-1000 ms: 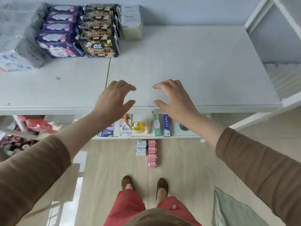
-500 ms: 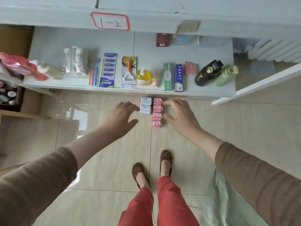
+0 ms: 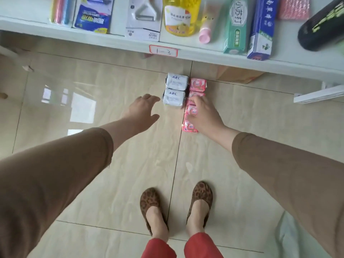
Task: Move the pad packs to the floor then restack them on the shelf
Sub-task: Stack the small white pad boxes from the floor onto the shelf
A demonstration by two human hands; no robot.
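Two white pad packs (image 3: 175, 91) lie on the tiled floor, one behind the other. Beside them on the right runs a row of several pink pad packs (image 3: 197, 84). My left hand (image 3: 143, 110) hovers open just left of the nearer white pack, not touching it. My right hand (image 3: 203, 113) reaches over the middle of the pink row with fingers spread, covering part of it; I cannot tell whether it touches the packs. The nearest pink pack (image 3: 189, 127) shows below my right hand.
A low white shelf (image 3: 204, 53) runs across the top, holding a yellow bottle (image 3: 181, 15), toothpaste boxes (image 3: 236, 27), a peeler card and a dark bottle (image 3: 323, 28). A cardboard box (image 3: 236, 75) sits under it. My feet (image 3: 176, 207) stand behind the packs.
The view dropped from the upper shelf to the floor and came closer. Both hands came down to the packs, the right now over the pink row.
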